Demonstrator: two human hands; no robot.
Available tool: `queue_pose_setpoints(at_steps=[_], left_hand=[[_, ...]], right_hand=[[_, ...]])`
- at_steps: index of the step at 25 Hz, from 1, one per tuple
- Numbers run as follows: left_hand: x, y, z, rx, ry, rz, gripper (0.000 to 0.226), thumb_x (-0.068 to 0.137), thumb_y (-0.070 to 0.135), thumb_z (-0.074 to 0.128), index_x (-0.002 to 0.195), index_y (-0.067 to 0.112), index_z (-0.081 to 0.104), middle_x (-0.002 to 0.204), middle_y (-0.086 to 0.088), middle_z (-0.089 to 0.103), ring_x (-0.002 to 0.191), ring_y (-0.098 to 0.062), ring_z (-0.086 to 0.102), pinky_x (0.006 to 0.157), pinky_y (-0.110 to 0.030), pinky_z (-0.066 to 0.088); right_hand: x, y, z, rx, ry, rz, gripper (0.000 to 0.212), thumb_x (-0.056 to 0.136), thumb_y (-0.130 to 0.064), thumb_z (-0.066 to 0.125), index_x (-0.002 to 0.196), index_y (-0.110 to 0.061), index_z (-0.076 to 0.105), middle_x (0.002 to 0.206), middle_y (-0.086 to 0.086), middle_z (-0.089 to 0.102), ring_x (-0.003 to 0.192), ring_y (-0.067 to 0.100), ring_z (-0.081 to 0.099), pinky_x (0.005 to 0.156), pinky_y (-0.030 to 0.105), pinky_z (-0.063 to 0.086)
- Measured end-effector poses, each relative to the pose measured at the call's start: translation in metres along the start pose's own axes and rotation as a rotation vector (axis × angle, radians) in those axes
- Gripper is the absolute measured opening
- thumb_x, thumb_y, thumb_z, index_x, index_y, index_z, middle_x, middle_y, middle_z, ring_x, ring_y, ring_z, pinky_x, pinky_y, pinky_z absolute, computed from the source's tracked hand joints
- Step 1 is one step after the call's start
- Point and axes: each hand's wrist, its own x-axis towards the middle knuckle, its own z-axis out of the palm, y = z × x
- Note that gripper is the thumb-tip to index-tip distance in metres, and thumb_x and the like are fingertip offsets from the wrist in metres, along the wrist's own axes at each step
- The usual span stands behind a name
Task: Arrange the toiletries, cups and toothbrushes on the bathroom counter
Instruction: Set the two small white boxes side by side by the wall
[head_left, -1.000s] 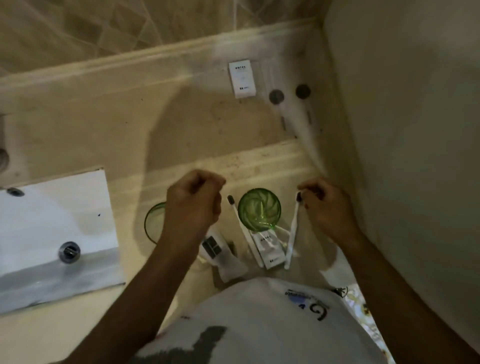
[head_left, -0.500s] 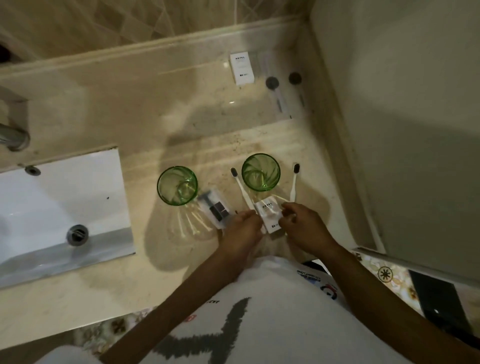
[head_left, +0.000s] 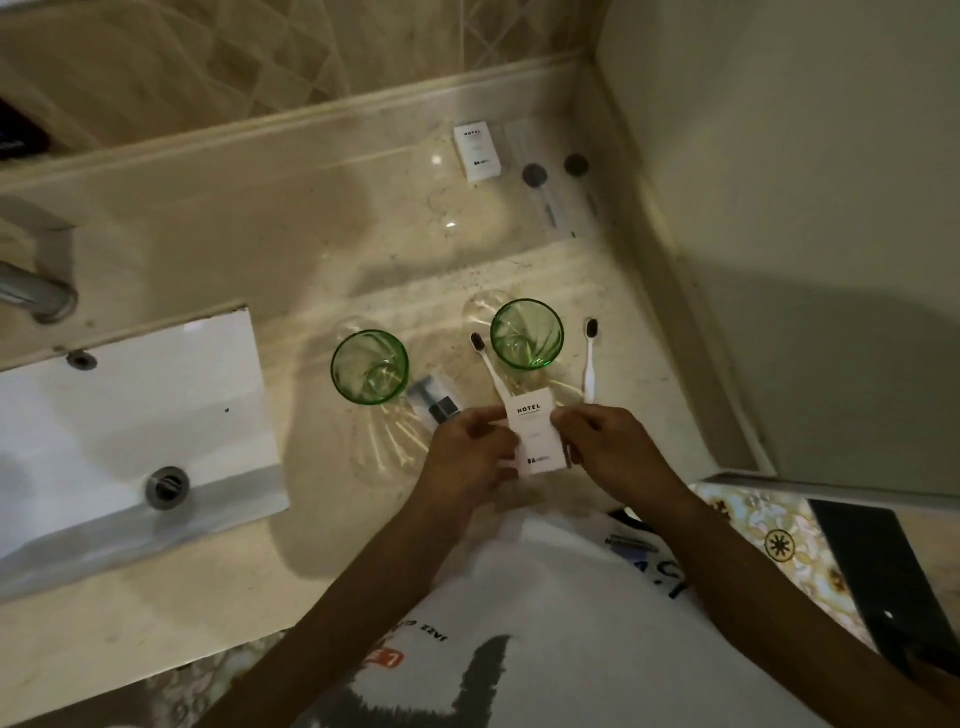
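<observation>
The beige marble bathroom counter (head_left: 260, 244) carries everything, with the white rectangular sink (head_left: 130, 415) sunk into its left part. Right of the sink stand two green ribbed glass cups, the left cup (head_left: 369, 366) and the right cup (head_left: 527, 334), well apart. A white toothbrush with dark bristles (head_left: 487, 364) lies just left of the right cup, and a matching toothbrush (head_left: 589, 361) just right of it.

The small white cardboard box printed HOTEL (head_left: 536, 439) sits near the counter's front edge, below the right cup. The left hand (head_left: 472, 457) pinches its left side, the right hand (head_left: 608, 447) its right side.

Risk, as I judge it: sliding the box forward could nudge the handle of the toothbrush left of the cup, skewing the symmetry, or knuckles could tip that cup. A clear sachet (head_left: 436, 402) beside the left hand could also be swept aside.
</observation>
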Motion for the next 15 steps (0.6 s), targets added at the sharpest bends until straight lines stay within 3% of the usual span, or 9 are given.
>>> queue_pose_setpoints(at_steps=[2, 4, 6, 8, 11, 15], left_hand=[[-0.007, 0.006, -0.011, 0.076, 0.01, 0.094, 0.04, 0.086, -0.004, 0.064, 0.118, 0.02, 0.067, 0.104, -0.011, 0.075, 0.087, -0.029, 0.075, 0.076, -0.049, 0.062], [-0.013, 0.015, -0.021, 0.072, 0.003, 0.175, 0.048, 0.084, -0.008, 0.066, 0.119, 0.025, 0.067, 0.102, -0.01, 0.075, 0.09, -0.028, 0.074, 0.08, -0.053, 0.062], [-0.018, 0.026, -0.026, 0.028, -0.002, 0.233, 0.051, 0.085, -0.01, 0.066, 0.124, 0.023, 0.064, 0.1, -0.008, 0.077, 0.087, -0.023, 0.075, 0.078, -0.048, 0.063], [-0.017, 0.041, -0.029, -0.001, 0.041, 0.289, 0.047, 0.086, -0.009, 0.067, 0.123, 0.019, 0.064, 0.099, -0.007, 0.078, 0.084, -0.018, 0.075, 0.074, -0.041, 0.064], [-0.002, 0.07, -0.032, -0.049, 0.164, 0.321, 0.033, 0.085, -0.003, 0.072, 0.114, 0.011, 0.062, 0.102, -0.009, 0.077, 0.083, -0.018, 0.076, 0.07, -0.036, 0.064], [0.043, 0.109, -0.036, 0.005, 0.264, 0.344, 0.026, 0.085, 0.002, 0.075, 0.107, 0.01, 0.066, 0.106, -0.007, 0.075, 0.084, -0.017, 0.075, 0.068, -0.031, 0.063]], right_hand=[[-0.007, -0.015, 0.002, 0.023, -0.017, -0.054, 0.024, 0.1, -0.029, 0.052, 0.087, -0.024, 0.072, 0.07, -0.014, 0.071, 0.058, 0.0, 0.061, 0.055, 0.015, 0.046], [-0.007, -0.032, 0.007, 0.089, -0.013, -0.112, 0.015, 0.1, -0.028, 0.053, 0.106, -0.026, 0.067, 0.082, -0.013, 0.072, 0.061, -0.004, 0.063, 0.053, 0.012, 0.046], [-0.002, -0.05, 0.011, 0.216, 0.011, -0.127, 0.016, 0.098, -0.027, 0.056, 0.114, -0.027, 0.056, 0.096, -0.007, 0.071, 0.078, 0.001, 0.07, 0.059, 0.016, 0.054], [0.009, -0.066, 0.014, 0.245, 0.038, -0.172, 0.01, 0.098, -0.025, 0.058, 0.106, -0.025, 0.053, 0.097, -0.005, 0.069, 0.087, 0.008, 0.073, 0.063, 0.022, 0.059], [0.037, -0.088, 0.016, 0.177, 0.015, -0.231, 0.002, 0.098, -0.023, 0.057, 0.098, -0.021, 0.058, 0.099, -0.007, 0.068, 0.087, 0.008, 0.069, 0.061, 0.017, 0.054], [0.084, -0.112, 0.013, 0.07, -0.01, -0.216, 0.019, 0.094, -0.023, 0.062, 0.113, -0.028, 0.062, 0.102, -0.011, 0.067, 0.086, 0.008, 0.066, 0.059, 0.015, 0.051]])
